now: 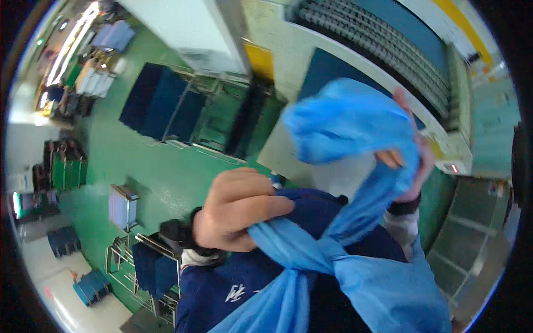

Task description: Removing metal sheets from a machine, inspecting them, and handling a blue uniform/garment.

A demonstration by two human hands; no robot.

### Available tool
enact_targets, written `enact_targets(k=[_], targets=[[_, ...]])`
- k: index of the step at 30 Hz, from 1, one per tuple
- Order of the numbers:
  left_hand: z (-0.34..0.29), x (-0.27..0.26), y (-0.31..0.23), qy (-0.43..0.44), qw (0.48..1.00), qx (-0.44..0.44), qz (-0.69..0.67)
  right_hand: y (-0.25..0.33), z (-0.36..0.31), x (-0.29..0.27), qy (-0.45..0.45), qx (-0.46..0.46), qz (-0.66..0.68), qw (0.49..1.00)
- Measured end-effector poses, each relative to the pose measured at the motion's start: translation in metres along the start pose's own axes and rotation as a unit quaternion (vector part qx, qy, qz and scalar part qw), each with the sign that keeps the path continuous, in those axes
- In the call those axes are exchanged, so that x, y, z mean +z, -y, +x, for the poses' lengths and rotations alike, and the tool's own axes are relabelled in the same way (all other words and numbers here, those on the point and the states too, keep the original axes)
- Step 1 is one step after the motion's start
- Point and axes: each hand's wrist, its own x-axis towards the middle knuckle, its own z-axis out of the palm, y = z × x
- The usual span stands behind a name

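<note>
A light blue cloth (338, 261) is crossed in a knot in front of my dark navy top. One end of it runs up to my left hand (239, 208), whose fingers are curled tight around it. The other end rises to the right and flares into a loose, blurred bunch (347, 119). Behind that bunch is my right hand (419, 161), partly covered, with fingers wrapped round the cloth. Lower down, the cloth spreads into wide folds toward the bottom edge.
Racks hung with dark blue fabric (161, 102) stand on the green floor (166, 188). Another rack (155, 266) is at lower left, near a small cart (123, 207). A large machine with a ribbed roller bed (372, 44) is at upper right. Grey panels (466, 233) stand at right.
</note>
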Motion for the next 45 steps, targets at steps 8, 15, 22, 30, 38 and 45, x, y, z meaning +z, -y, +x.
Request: enact_targets(k=[8, 15, 22, 30, 38, 45], targets=[[-0.002, 0.016, -0.005, 0.077, 0.988, -0.097, -0.089, 0.003, 0.002, -0.045, 0.103, 0.187, -0.711, 0.67], [0.021, 0.033, -0.018, 0.222, 0.929, 0.077, -0.287, 0.026, -0.026, 0.007, 0.609, 0.065, -0.135, 0.779], [0.009, 0.028, -0.018, 0.08, 0.915, 0.138, -0.371, 0.03, -0.039, -0.004, 0.535, -0.137, -0.112, 0.826], [-0.004, -0.012, -0.028, 0.026, 0.808, 0.102, -0.579, 0.1, -0.056, -0.015, 0.556, -0.073, -0.014, 0.828], [-0.016, -0.076, -0.054, 0.059, 0.73, 0.25, -0.633, 0.144, -0.07, -0.002, 0.648, -0.183, 0.019, 0.739], [-0.053, -0.093, -0.038, 0.001, 0.801, 0.239, -0.549, 0.161, -0.099, -0.013, 0.674, -0.14, -0.234, 0.686]])
